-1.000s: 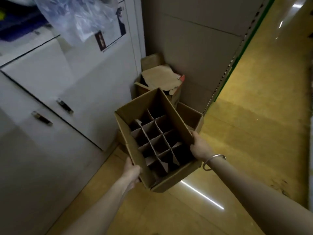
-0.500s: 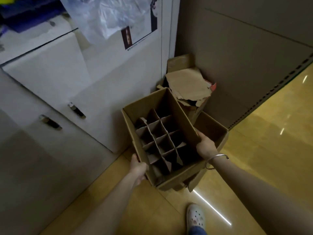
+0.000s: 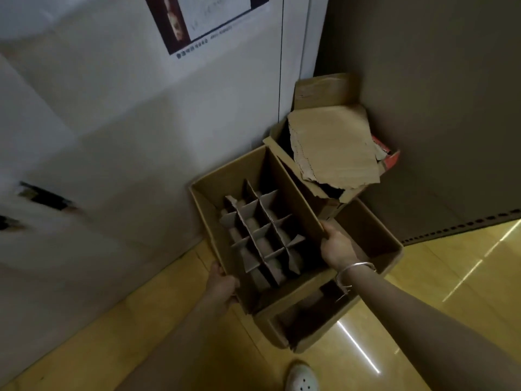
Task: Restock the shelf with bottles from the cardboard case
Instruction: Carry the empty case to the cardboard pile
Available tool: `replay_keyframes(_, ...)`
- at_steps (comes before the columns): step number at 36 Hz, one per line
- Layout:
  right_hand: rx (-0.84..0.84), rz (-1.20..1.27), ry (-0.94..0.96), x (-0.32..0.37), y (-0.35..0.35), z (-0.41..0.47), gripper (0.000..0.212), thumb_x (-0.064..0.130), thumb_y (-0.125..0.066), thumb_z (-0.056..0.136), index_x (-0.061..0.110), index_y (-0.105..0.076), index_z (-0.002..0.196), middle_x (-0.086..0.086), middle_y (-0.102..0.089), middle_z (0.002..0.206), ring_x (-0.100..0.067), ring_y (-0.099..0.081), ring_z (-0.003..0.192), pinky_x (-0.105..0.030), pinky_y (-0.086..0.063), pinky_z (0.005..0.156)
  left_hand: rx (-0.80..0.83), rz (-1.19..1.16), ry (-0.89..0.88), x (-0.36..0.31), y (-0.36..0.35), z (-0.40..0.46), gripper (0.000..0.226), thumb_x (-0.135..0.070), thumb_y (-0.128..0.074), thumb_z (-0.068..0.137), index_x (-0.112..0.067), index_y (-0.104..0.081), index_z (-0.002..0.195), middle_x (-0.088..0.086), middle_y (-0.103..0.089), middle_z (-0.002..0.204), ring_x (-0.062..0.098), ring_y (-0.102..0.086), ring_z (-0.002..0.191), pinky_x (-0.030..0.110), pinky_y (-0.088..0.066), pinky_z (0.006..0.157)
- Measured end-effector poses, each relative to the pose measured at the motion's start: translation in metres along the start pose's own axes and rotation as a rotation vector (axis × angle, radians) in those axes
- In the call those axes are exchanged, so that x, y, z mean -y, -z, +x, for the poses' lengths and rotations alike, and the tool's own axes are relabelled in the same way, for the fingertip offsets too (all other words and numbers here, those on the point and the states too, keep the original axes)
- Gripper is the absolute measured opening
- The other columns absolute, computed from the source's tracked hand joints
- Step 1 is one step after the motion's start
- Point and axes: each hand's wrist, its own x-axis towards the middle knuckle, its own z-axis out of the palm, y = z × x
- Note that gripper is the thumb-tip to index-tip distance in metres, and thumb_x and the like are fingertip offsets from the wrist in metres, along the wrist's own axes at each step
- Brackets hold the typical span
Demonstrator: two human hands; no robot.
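White perforated shoe (image 3: 302,377) at bottom edge, on glossy yellow floor (image 3: 439,292). Left hand (image 3: 222,286) grips the near-left corner of the cardboard case (image 3: 293,190), fingers curled under the wall. Right hand (image 3: 337,245) grips the case's right wall at the top edge, thumb over the rim; silver bangle (image 3: 353,270) on that wrist. Case at frame centre, tilted, held over a second open box (image 3: 366,235) on the floor; divider grid (image 3: 263,235) inside, cells dark, contents not readable. Behind, upper right of centre, another box with torn cardboard sheet (image 3: 332,145) on top, red edge showing. White cabinet (image 3: 112,136) left, poster (image 3: 208,18) at top; its small print too blurred to read.
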Motion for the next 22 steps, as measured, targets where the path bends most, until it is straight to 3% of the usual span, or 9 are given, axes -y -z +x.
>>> replay_keyframes(3,0.008,-0.018,0.016,0.003,0.005,0.023,0.052,0.005,-0.036,0.095,0.035,-0.04,0.138,-0.001,-0.05,0.113,-0.014,-0.053,0.095,-0.027,-0.046,0.077,-0.024,-0.006,0.004,-0.007,-0.009,0.013,0.067,0.017,-0.042,0.083,-0.029,-0.029,0.13,0.011,-0.054,0.108,0.031,-0.057,0.09,0.036,-0.051,0.054)
replay_keyframes(9,0.046,-0.063,-0.011,0.019,0.015,0.049,0.049,0.005,-0.036,0.094,0.029,-0.044,0.136,-0.006,-0.055,0.118,-0.025,-0.058,0.106,-0.042,-0.05,0.095,-0.013,-0.005,0.001,-0.018,-0.016,0.018,0.062,0.015,-0.047,0.083,-0.031,-0.028,0.118,0.005,-0.054,0.1,0.025,-0.057,0.087,0.033,-0.05,0.054)
replay_keyframes(14,0.036,-0.053,0.011,0.021,0.016,0.05,0.05,0.005,-0.037,0.094,0.032,-0.044,0.136,-0.003,-0.056,0.113,-0.025,-0.06,0.103,-0.043,-0.051,0.093,-0.016,-0.054,-0.005,-0.019,-0.019,0.015,0.066,0.017,-0.045,0.083,-0.03,-0.028,0.126,0.007,-0.051,0.109,0.031,-0.054,0.098,0.038,-0.051,0.061)
replay_keyframes(19,0.0,-0.107,0.05,0.025,0.01,0.049,0.052,0.005,-0.035,0.095,0.035,-0.042,0.137,-0.006,-0.059,0.115,-0.029,-0.058,0.107,-0.053,-0.044,0.097,-0.063,-0.103,-0.017,-0.014,-0.023,0.016,0.068,0.018,-0.043,0.084,-0.025,-0.027,0.134,0.009,-0.046,0.115,0.033,-0.049,0.106,0.045,-0.052,0.08)
replay_keyframes(22,0.028,-0.146,0.047,0.027,0.012,0.052,0.05,0.004,-0.034,0.096,0.031,-0.04,0.138,-0.009,-0.057,0.118,-0.032,-0.056,0.109,-0.056,-0.04,0.1,-0.057,-0.094,-0.045,-0.017,-0.029,0.017,0.072,0.018,-0.044,0.083,-0.025,-0.024,0.137,0.008,-0.047,0.115,0.033,-0.05,0.107,0.045,-0.053,0.078)
